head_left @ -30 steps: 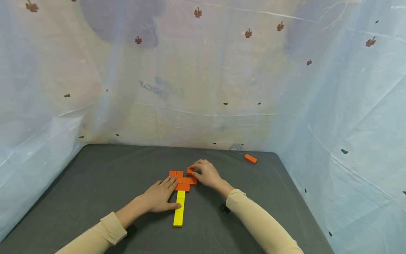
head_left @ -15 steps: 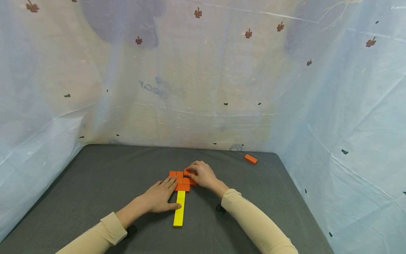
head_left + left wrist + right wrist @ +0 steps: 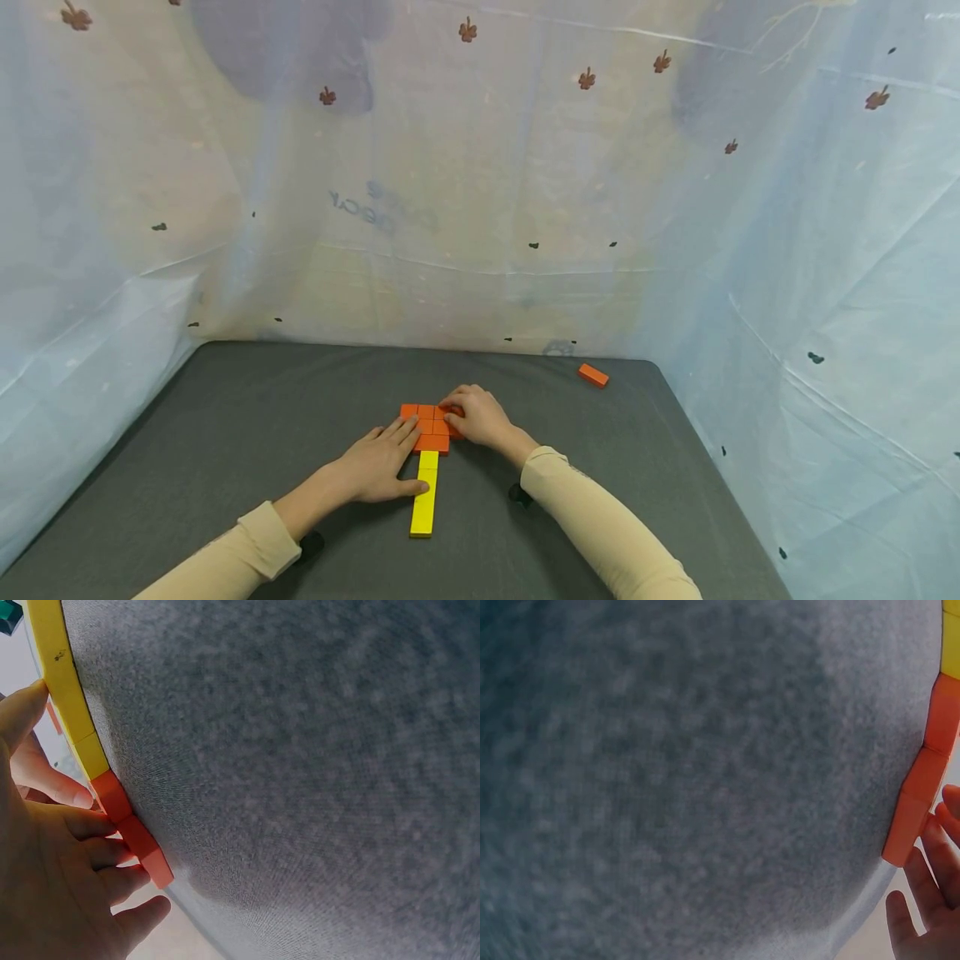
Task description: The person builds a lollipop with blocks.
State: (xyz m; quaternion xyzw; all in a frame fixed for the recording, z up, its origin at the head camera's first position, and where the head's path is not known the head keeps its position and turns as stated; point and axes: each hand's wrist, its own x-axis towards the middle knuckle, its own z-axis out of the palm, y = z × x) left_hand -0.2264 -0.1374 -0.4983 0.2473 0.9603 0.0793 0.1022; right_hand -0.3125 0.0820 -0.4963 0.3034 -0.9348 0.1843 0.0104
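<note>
Flat orange blocks [image 3: 431, 442] lie packed together on the grey table, with a strip of yellow blocks [image 3: 423, 512] running from them toward the front. My left hand [image 3: 377, 467] lies across the left of this layout, its straight fingers on the orange blocks and its thumb on the yellow strip. At the upper right of the orange group, my right hand [image 3: 483, 419] pinches an orange block [image 3: 441, 412] between curled fingers and thumb; the fingers partly hide it. In the right wrist view, orange blocks [image 3: 924, 780] stand beside the fingers.
One loose orange block [image 3: 593, 375] lies near the back right corner of the grey table [image 3: 300, 392]. A pale plastic sheet [image 3: 420, 192] with leaf prints hangs behind the table and along both sides.
My right hand has drawn its orange block left and a little toward me, up against the other orange blocks. The left hand has stayed in place.
</note>
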